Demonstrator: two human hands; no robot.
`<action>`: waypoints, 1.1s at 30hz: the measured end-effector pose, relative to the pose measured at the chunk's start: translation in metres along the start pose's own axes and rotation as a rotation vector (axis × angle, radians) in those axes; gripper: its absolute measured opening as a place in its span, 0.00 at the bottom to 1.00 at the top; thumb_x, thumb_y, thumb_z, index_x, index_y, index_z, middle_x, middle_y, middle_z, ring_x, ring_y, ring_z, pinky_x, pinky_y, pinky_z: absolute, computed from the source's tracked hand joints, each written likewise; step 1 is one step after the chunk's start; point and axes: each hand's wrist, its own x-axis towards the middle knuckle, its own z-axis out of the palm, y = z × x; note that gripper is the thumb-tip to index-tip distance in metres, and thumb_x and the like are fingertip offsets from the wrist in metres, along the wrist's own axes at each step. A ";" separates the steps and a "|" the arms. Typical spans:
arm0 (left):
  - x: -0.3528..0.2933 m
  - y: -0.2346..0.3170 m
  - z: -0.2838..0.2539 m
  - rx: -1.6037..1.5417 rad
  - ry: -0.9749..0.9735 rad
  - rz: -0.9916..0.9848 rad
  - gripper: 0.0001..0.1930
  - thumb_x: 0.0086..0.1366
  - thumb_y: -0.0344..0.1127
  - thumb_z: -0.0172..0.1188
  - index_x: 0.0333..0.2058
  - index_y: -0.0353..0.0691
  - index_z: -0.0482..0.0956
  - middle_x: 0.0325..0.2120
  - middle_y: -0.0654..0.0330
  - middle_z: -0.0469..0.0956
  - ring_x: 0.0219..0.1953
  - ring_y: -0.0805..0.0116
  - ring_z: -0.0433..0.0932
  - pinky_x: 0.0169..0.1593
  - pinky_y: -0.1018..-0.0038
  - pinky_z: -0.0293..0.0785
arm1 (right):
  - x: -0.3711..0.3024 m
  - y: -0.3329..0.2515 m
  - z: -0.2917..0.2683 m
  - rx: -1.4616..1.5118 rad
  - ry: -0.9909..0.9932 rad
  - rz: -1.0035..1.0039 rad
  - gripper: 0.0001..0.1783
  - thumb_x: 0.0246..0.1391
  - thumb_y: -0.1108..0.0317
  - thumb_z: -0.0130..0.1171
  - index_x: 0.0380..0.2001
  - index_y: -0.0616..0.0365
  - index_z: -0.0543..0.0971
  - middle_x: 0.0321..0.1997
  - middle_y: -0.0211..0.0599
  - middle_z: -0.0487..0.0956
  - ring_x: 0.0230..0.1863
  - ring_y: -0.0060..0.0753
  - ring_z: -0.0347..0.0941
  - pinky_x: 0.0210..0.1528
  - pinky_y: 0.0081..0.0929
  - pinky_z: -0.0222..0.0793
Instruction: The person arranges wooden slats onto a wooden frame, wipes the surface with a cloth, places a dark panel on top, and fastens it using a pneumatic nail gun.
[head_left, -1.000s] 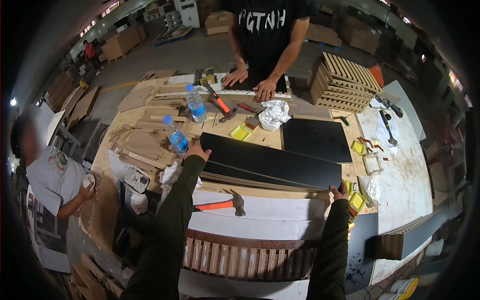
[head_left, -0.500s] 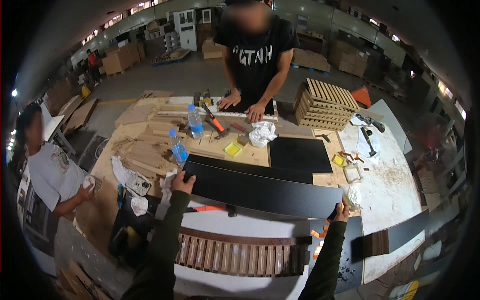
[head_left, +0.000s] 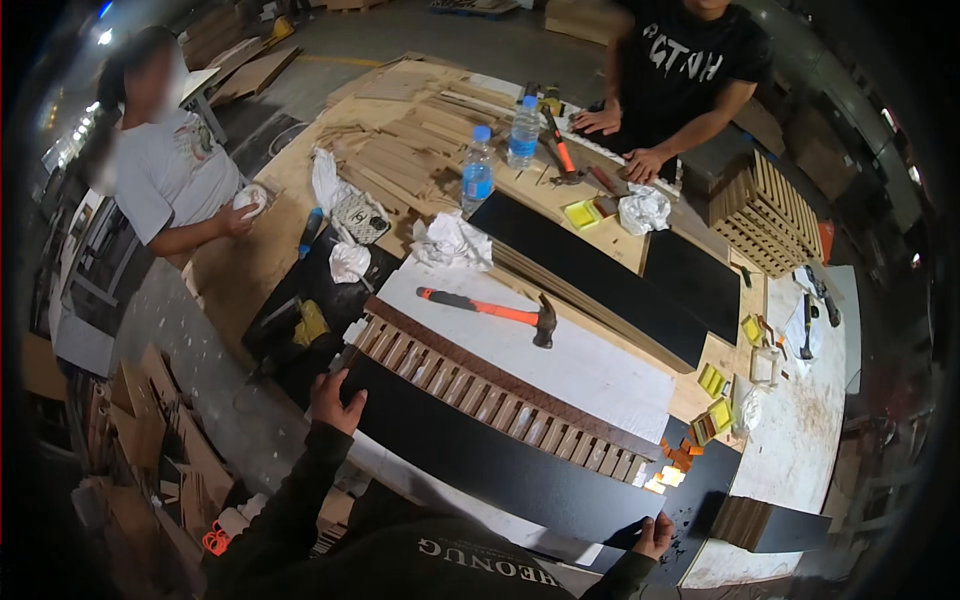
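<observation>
My left hand (head_left: 337, 403) and right hand (head_left: 654, 540) grip the board (head_left: 468, 458) at opposite ends, presumably to balance its length. It is just my side of the slatted strip (head_left: 497, 408), by the worktop's (head_left: 812, 440) near edge; how far each grip curls beneath is hidden.

L grip (head_left: 335, 405), a bare hand, sits a bit L of ctr, lower half of frame; fingers pt up, thumb out to the R, clear gap betw. thumb & index. L forearm (head_left: 290, 490) in dk sleeve, slants from lower edge up & R to wrist; sleeve covers to approx. wrist. R grip (head_left: 653, 538), also bare, is lower R of ctr, close to btm edge: thumb up, other fingers partly hidden. R forearm (head_left: 622, 580) shows only as a short dk-sleeved bit, cut off by btm edge. Torso (head_left: 400, 530), dk top, fills lower mid.
</observation>
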 end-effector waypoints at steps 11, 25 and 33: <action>0.044 -0.009 0.030 0.097 -0.016 0.025 0.24 0.47 0.35 0.65 0.43 0.33 0.71 0.36 0.47 0.69 0.42 0.47 0.68 0.46 0.59 0.66 | 0.027 -0.032 0.057 -0.057 -0.017 -0.064 0.15 0.51 0.72 0.56 0.42 0.67 0.71 0.36 0.34 0.74 0.36 0.22 0.68 0.41 0.20 0.64; 0.046 0.009 0.048 0.215 -0.013 0.103 0.22 0.56 0.37 0.56 0.47 0.29 0.70 0.44 0.49 0.65 0.47 0.49 0.64 0.49 0.58 0.62 | 0.023 -0.009 0.076 -0.133 -0.009 0.043 0.20 0.51 0.72 0.55 0.47 0.69 0.69 0.43 0.41 0.73 0.43 0.29 0.69 0.47 0.28 0.65; 0.053 0.004 0.060 0.299 0.035 0.164 0.21 0.58 0.38 0.51 0.49 0.37 0.70 0.47 0.52 0.65 0.49 0.51 0.63 0.50 0.51 0.56 | 0.027 0.020 0.070 -0.471 -0.084 -0.002 0.22 0.46 0.74 0.58 0.47 0.65 0.70 0.44 0.39 0.71 0.43 0.31 0.69 0.44 0.27 0.66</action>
